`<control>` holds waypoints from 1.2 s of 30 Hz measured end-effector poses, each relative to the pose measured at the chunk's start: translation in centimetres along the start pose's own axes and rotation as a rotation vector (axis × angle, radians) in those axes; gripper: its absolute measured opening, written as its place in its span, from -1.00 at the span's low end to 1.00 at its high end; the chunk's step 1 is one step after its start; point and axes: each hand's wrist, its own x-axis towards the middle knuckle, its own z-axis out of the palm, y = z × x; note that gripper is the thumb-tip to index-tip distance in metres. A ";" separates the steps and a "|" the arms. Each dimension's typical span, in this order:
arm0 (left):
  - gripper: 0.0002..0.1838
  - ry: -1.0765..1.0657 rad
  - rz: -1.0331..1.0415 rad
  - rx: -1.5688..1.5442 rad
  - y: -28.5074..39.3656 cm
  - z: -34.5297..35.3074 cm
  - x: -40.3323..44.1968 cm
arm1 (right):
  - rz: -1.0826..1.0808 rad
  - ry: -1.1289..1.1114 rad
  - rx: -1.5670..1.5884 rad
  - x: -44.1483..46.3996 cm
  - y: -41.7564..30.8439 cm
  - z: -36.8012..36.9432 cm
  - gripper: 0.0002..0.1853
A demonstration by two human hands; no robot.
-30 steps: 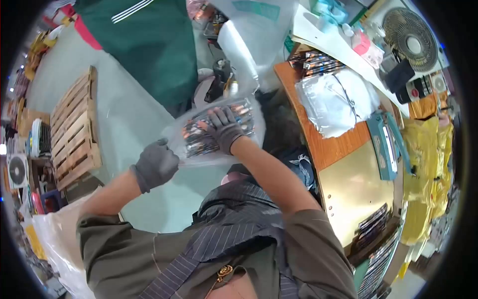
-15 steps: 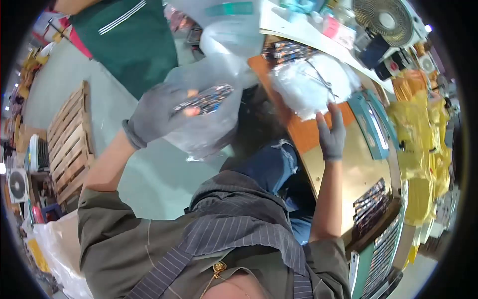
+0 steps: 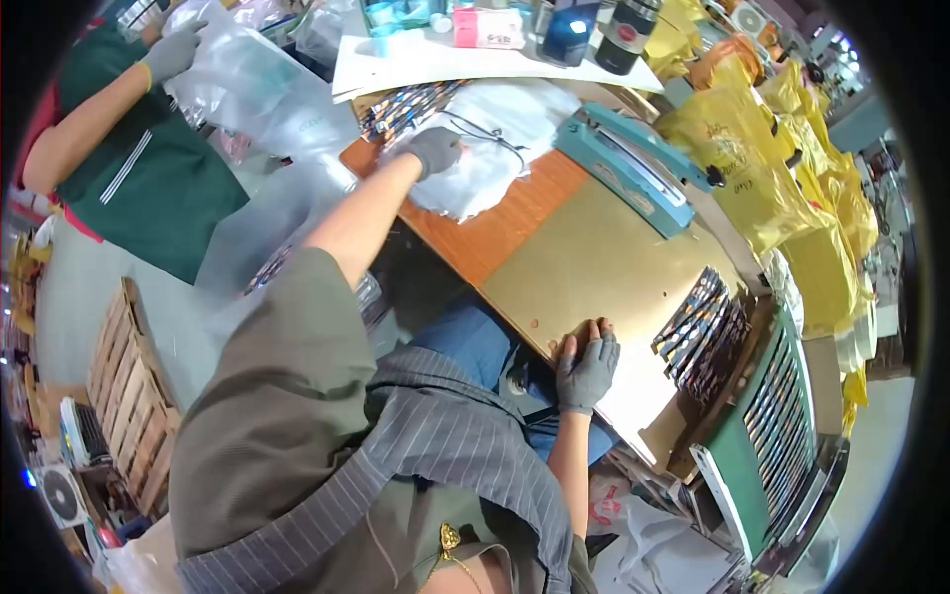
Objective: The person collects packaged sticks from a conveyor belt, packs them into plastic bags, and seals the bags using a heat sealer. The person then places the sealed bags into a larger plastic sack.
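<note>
My left hand [image 3: 432,151], in a grey fingerless glove, rests on a heap of clear plastic bags [image 3: 485,178], its fingers curled into the film. A dark cord [image 3: 490,134] lies across the heap. Thin patterned sticks [image 3: 401,109] lie just behind that hand. My right hand [image 3: 587,368], gloved the same way, lies flat with fingers apart on the table board [image 3: 564,257] near its front edge. Right of it lies a bunch of patterned sticks [image 3: 698,332]. Lower at left, a large clear bag [image 3: 282,213] has patterned sticks showing inside.
A teal bag sealer [image 3: 633,168] stands on the table. At right is a green rack [image 3: 747,465] with rows of sticks. Yellow bags [image 3: 732,148] hang behind. A co-worker in a green apron [image 3: 148,188] has a gloved hand [image 3: 176,54] at plastic film. A wooden pallet [image 3: 129,396] is left.
My left hand has left the bunch of sticks at the large bag and moved right onto the plastic heap. My right hand has moved from the heap down to the board. The view has turned right.
</note>
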 end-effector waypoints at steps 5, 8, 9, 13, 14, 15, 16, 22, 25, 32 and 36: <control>-0.64 0.050 0.158 -0.522 8.5 -4.0 -4.6 | -0.010 0.024 0.035 0.2 0.0 -0.5 -0.58; -0.69 0.304 0.478 -0.456 15.0 -0.3 -10.3 | 0.058 -0.016 0.320 0.2 0.8 1.3 -0.57; -0.77 -0.173 0.232 -1.021 18.1 0.1 -11.5 | 0.362 -0.311 0.775 2.9 -1.2 -2.9 -0.63; -0.70 -0.464 0.221 -1.157 19.5 12.0 -13.1 | 0.332 -0.123 0.898 4.4 -4.8 -11.2 -0.70; -0.65 -0.506 0.044 -1.174 22.7 9.7 -12.7 | 0.435 0.128 0.692 4.2 -3.0 -8.4 -0.69; -0.60 -0.537 -0.138 -1.195 25.8 7.4 -12.6 | 0.391 0.246 0.578 4.1 -1.3 -8.2 -0.78; -0.55 -0.710 0.176 -1.121 24.7 9.1 -10.1 | 0.459 0.359 0.497 2.9 1.0 -9.6 -0.78; -0.55 -1.448 0.231 -1.556 29.1 9.8 -4.1 | 0.839 -0.126 0.788 -2.6 4.6 -14.9 -0.64; -0.44 -1.213 0.506 -1.544 32.9 1.1 -10.8 | 0.748 0.043 0.429 -2.8 5.1 -13.3 -0.22; -0.38 -0.394 0.660 -1.042 26.1 3.2 -2.1 | 0.786 -0.405 0.158 -5.3 1.6 -6.7 0.16; -0.35 -0.007 0.712 -0.312 19.0 14.5 5.1 | 0.657 -0.318 0.021 -7.2 2.0 -2.4 0.36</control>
